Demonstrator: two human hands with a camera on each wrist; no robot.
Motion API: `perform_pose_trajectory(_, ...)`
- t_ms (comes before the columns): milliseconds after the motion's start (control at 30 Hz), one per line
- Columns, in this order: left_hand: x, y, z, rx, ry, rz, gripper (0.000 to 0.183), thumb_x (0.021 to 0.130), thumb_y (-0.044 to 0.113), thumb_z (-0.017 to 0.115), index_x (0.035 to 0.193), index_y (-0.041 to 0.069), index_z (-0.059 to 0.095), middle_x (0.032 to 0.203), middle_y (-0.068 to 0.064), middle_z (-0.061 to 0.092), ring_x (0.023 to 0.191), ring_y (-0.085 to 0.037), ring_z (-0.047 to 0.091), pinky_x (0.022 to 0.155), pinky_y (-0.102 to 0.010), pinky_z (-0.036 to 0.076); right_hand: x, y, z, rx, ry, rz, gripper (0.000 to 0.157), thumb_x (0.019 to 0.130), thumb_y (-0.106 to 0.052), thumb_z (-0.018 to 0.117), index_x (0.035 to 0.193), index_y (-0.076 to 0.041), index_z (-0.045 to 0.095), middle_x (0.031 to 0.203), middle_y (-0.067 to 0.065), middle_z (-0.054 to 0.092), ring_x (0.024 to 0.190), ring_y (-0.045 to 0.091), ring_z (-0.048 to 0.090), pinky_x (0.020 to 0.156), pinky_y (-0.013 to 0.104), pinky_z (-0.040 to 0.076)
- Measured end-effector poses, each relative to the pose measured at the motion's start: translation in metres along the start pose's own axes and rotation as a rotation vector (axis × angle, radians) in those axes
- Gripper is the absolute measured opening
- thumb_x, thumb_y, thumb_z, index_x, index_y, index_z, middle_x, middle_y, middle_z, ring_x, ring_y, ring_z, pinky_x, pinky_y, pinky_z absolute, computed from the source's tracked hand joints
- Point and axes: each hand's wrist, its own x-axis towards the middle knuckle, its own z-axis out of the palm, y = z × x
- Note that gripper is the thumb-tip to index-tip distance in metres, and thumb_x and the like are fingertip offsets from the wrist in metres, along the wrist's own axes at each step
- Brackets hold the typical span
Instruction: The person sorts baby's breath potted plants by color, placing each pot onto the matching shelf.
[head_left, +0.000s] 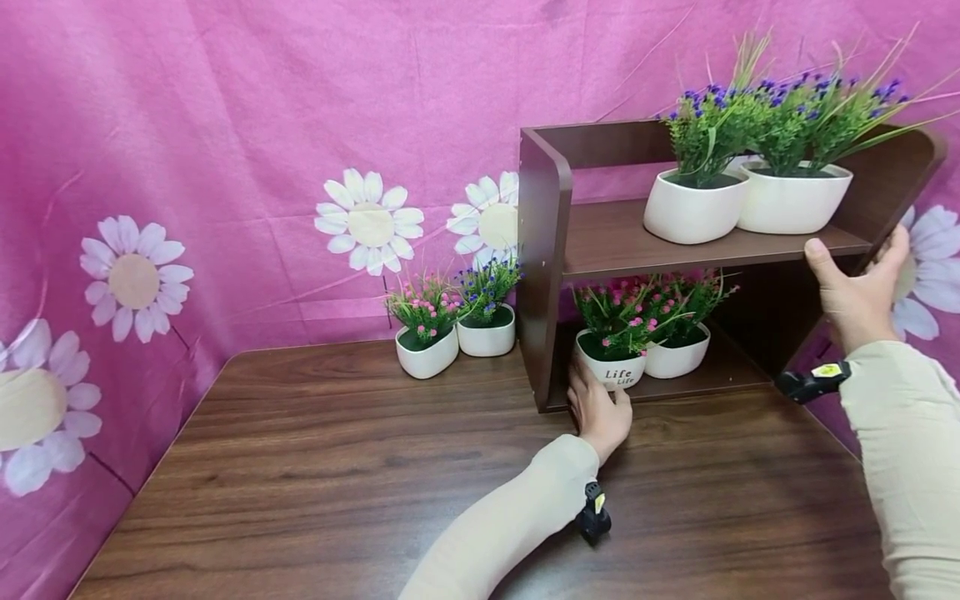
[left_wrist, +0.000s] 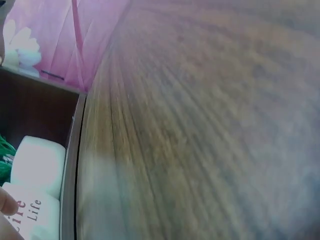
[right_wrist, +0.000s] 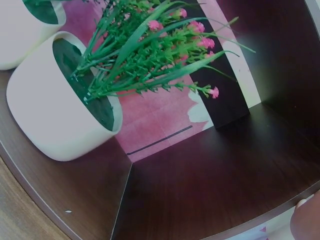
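Observation:
A dark brown two-tier shelf (head_left: 543, 267) stands on the wooden table, with two white pots of pink artificial flowers on its lower tier. My left hand (head_left: 602, 417) holds the front-left potted plant (head_left: 613, 367), which is marked "Life". Its fingers lie along the pot's left side and its thumb is at the front. In the left wrist view the thumb (left_wrist: 7, 202) overlaps the lettering. My right hand (head_left: 858, 292) grips the shelf's right side panel, thumb at the front and fingers around the outer side. Beside the "Life" pot is the other pink-flowered pot (right_wrist: 55, 110).
Two white pots of purple flowers, one left (head_left: 696, 208) and one right (head_left: 795, 200), stand on the upper tier. Left of the shelf are a pink-flowered pot (head_left: 427, 354) and a blue-flowered pot (head_left: 487, 333). A pink daisy-print cloth (head_left: 247, 150) hangs behind the table (head_left: 337, 467).

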Motion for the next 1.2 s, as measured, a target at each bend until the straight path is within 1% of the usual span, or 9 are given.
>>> perform_pose_trajectory(200, -0.002, 0.005, 0.001, -0.072, -0.163, -0.050, 0.080, 0.081, 0.010, 0.065, 0.149, 0.000, 0.024, 0.150, -0.021, 0.026, 0.130, -0.037, 0.035, 0.108, -0.043, 0.033, 0.000, 0.000, 0.000, -0.022, 0.000, 0.003, 0.088, 0.087, -0.020, 0.066, 0.152, -0.024, 0.006, 0.158, -0.005, 0.012, 0.138, -0.003, 0.011, 0.107, 0.005, 0.004)
perform_pose_trajectory(333, 0.000, 0.004, 0.000, -0.148, -0.261, -0.065, 0.080, 0.082, 0.012, 0.064, 0.150, 0.004, 0.022, 0.152, -0.021, 0.020, 0.138, -0.031, 0.027, 0.111, -0.035, 0.031, -0.001, 0.001, 0.000, -0.006, -0.006, 0.014, 0.089, 0.088, -0.020, 0.066, 0.152, -0.023, 0.004, 0.159, -0.004, 0.008, 0.138, -0.004, 0.008, 0.107, 0.006, 0.002)
perform_pose_trajectory(433, 0.002, 0.002, -0.001, -0.170, -0.291, -0.053, 0.078, 0.082, 0.013, 0.064, 0.149, 0.007, 0.024, 0.148, -0.019, 0.022, 0.135, -0.026, 0.032, 0.107, -0.028, 0.034, -0.001, 0.001, 0.000, 0.021, -0.004, 0.009, 0.090, 0.087, -0.019, 0.066, 0.152, -0.023, 0.005, 0.158, -0.004, 0.009, 0.138, -0.003, 0.009, 0.107, 0.006, 0.003)
perform_pose_trajectory(533, 0.002, 0.000, -0.001, -0.170, -0.319, -0.021, 0.077, 0.082, 0.012, 0.064, 0.149, 0.008, 0.026, 0.144, -0.016, 0.027, 0.131, -0.024, 0.036, 0.105, -0.026, 0.036, -0.001, 0.000, 0.000, 0.059, 0.001, 0.003, 0.090, 0.086, -0.017, 0.067, 0.152, -0.023, 0.006, 0.157, -0.005, 0.011, 0.138, -0.002, 0.010, 0.107, 0.005, 0.004)
perform_pose_trajectory(667, 0.003, 0.001, 0.000, -0.155, -0.395, 0.012, 0.080, 0.083, 0.012, 0.063, 0.151, 0.007, 0.022, 0.148, -0.016, 0.025, 0.135, -0.024, 0.033, 0.107, -0.025, 0.034, -0.001, -0.002, -0.001, 0.063, 0.003, 0.005, 0.091, 0.086, -0.017, 0.067, 0.152, -0.022, 0.004, 0.158, -0.005, 0.009, 0.138, -0.003, 0.009, 0.107, 0.005, 0.003)
perform_pose_trajectory(733, 0.003, 0.004, 0.000, -0.146, -0.441, 0.005, 0.081, 0.083, 0.014, 0.063, 0.152, 0.007, 0.021, 0.152, -0.015, 0.023, 0.138, -0.024, 0.030, 0.109, -0.025, 0.032, -0.001, -0.002, -0.001, 0.042, 0.000, 0.005, 0.090, 0.087, -0.018, 0.066, 0.152, -0.022, 0.004, 0.158, -0.005, 0.008, 0.138, -0.003, 0.008, 0.107, 0.005, 0.003)
perform_pose_trajectory(867, 0.004, 0.011, 0.000, -0.130, -0.510, -0.041, 0.081, 0.085, 0.020, 0.064, 0.153, 0.009, 0.021, 0.157, -0.012, 0.021, 0.140, -0.024, 0.028, 0.111, -0.026, 0.029, -0.002, -0.002, -0.001, 0.024, -0.006, 0.001, 0.089, 0.087, -0.019, 0.066, 0.152, -0.023, 0.006, 0.158, -0.005, 0.011, 0.138, -0.003, 0.010, 0.107, 0.006, 0.004)
perform_pose_trajectory(933, 0.005, 0.014, 0.001, -0.144, -0.527, -0.073, 0.081, 0.085, 0.021, 0.065, 0.153, 0.010, 0.022, 0.157, -0.009, 0.022, 0.140, -0.024, 0.028, 0.111, -0.027, 0.029, -0.002, -0.002, -0.001, 0.050, -0.006, -0.001, 0.088, 0.086, -0.017, 0.067, 0.151, -0.024, 0.008, 0.157, -0.006, 0.013, 0.138, -0.002, 0.012, 0.107, 0.006, 0.006)
perform_pose_trajectory(1200, 0.010, 0.019, 0.008, -0.299, -0.578, -0.178, 0.080, 0.086, 0.019, 0.067, 0.153, 0.014, 0.024, 0.159, -0.003, 0.018, 0.142, -0.016, 0.023, 0.112, -0.024, 0.024, -0.003, -0.003, 0.001, 0.097, -0.002, 0.003, 0.088, 0.085, -0.014, 0.068, 0.151, -0.024, 0.010, 0.155, -0.005, 0.018, 0.137, 0.001, 0.016, 0.107, 0.005, 0.008)
